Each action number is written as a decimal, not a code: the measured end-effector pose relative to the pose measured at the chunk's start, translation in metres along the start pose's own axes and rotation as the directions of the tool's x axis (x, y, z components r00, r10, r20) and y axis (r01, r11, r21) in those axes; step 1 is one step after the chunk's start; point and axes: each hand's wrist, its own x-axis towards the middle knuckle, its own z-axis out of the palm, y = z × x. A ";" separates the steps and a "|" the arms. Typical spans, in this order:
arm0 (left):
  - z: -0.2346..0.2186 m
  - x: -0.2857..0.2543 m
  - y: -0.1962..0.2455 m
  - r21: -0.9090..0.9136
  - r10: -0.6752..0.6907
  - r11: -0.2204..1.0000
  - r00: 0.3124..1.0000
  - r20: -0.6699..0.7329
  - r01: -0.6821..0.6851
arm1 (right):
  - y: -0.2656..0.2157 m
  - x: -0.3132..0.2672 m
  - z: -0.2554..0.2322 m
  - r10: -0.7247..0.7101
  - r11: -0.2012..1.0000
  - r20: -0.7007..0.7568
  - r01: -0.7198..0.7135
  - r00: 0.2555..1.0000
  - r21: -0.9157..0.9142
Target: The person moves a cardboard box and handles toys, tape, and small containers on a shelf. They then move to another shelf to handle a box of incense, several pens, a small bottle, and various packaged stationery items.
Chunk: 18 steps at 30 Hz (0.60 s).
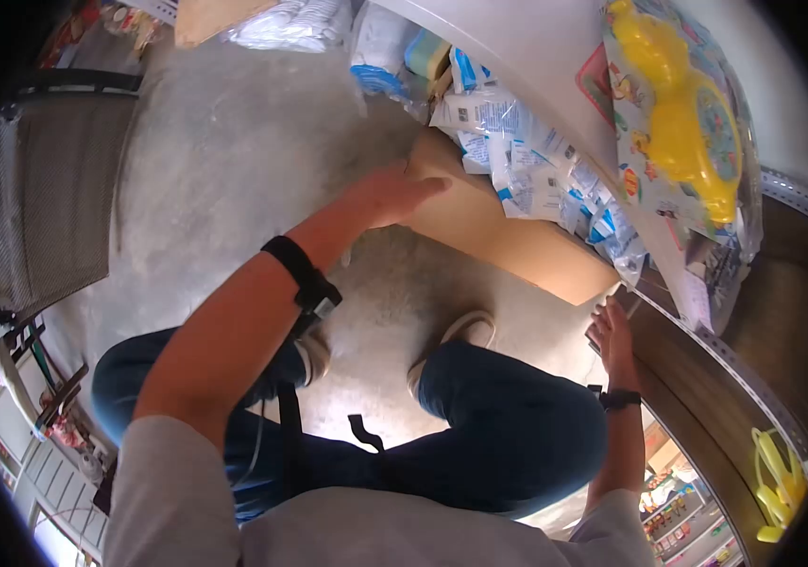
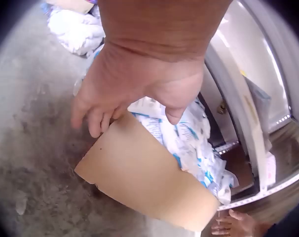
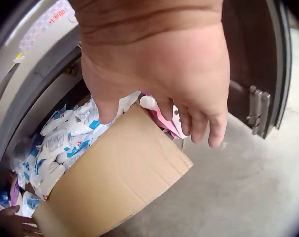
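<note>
An open cardboard box (image 1: 508, 231) packed with white-and-blue plastic packets (image 2: 181, 140) sits low under a white shelf. My left hand (image 1: 390, 194) is at the box's left end, fingers pointing down by the corner. Its thumb is spread away from them, over the packets in the left wrist view. At the opposite end, my right hand (image 1: 614, 333) is beside the box's corner in the head view, fingers loosely extended and nothing held. From the right wrist, the thumb (image 3: 108, 109) overlaps the box's top edge and the fingers hang past its end.
Above the box, the white shelf (image 1: 508, 47) carries a yellow toy in a clear package (image 1: 692, 123). Bagged white goods (image 1: 295, 24) lie farther back on the concrete floor (image 1: 234, 142). A mesh chair (image 1: 54, 189) stands at left, a dark cabinet panel (image 3: 250, 59) beside my right hand.
</note>
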 end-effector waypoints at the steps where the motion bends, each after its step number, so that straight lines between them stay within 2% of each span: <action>1: 0.004 0.014 -0.001 -0.027 0.003 1.000 1.000 -0.018 -0.004 | -0.004 0.018 0.009 -0.028 0.998 -0.012 0.028 1.000 0.052; 2: 0.008 0.026 -0.005 -0.070 0.010 0.997 1.000 -0.019 -0.011 | -0.006 0.033 0.019 -0.030 0.995 -0.041 0.034 0.999 0.092; 6: 0.025 0.058 -0.025 -0.302 0.026 0.953 0.999 0.021 -0.018 | -0.021 0.065 0.036 -0.234 0.921 0.077 0.196 0.969 0.337; 8: 0.032 0.068 -0.029 -0.442 0.022 0.897 0.999 0.038 -0.003 | -0.024 0.072 0.035 -0.244 0.900 0.083 0.194 0.966 0.390; 10: 0.035 0.078 -0.029 -0.178 0.214 0.956 0.969 -0.120 -0.233 | -0.024 0.078 0.033 -0.199 0.884 0.108 0.130 0.974 0.449; 12: 0.040 0.087 -0.034 0.019 0.351 0.935 0.918 -0.185 -0.354 | -0.024 0.083 0.037 -0.164 0.890 0.097 0.105 0.982 0.444; 14: 0.041 0.092 -0.026 0.106 0.424 0.906 0.879 -0.217 -0.410 | -0.027 0.083 0.046 -0.161 0.881 0.070 0.111 0.985 0.460; 17: 0.037 0.109 -0.003 -0.022 0.220 0.972 0.944 -0.245 -0.233 | -0.021 0.094 0.048 -0.207 0.799 0.066 0.130 0.976 0.587; 18: 0.035 0.121 -0.001 0.167 0.375 0.925 0.890 -0.258 -0.341 | -0.019 0.097 0.048 -0.213 0.763 0.106 0.097 0.971 0.639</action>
